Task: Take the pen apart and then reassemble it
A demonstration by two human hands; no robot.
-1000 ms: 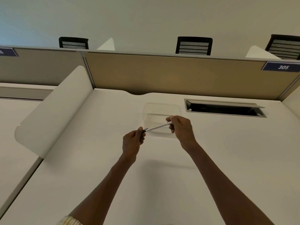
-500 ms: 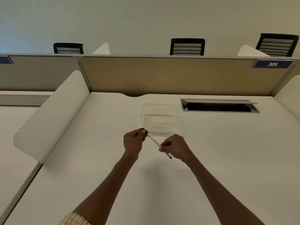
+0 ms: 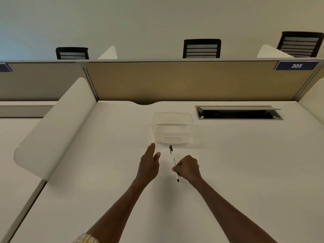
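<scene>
Pen first: the slim white ballpoint pen with a black cap [image 3: 173,161] is now in my right hand [image 3: 188,168] alone. Half a second back both hands had it, the left pinching the black cap end and the right gripping lower on the barrel; a second back it was stretched level between the two. Since then my left hand [image 3: 149,165] has let go and the pen has swung round so it points away from me, black cap toward the clear plastic lidless container [image 3: 172,128] and the small dark tip toward my body. As far as I can see the cap is on the barrel and nothing has come apart, so I judge that disassembly has not properly started, or that the left hand's pull on the cap did not take; I cannot tell which. The right hand is curled closed around the lower part of the barrel, knuckles up, low over the white desk surface [image 3: 245,163], with the tip sticking out below the fist. Whether the pen touches the desk I cannot say. The left hand is open and empty, fingers together and stretched forward, thumb out, just beside the pen without touching it and near the container's front edge. Both forearms reach out from the bottom of the view.
</scene>
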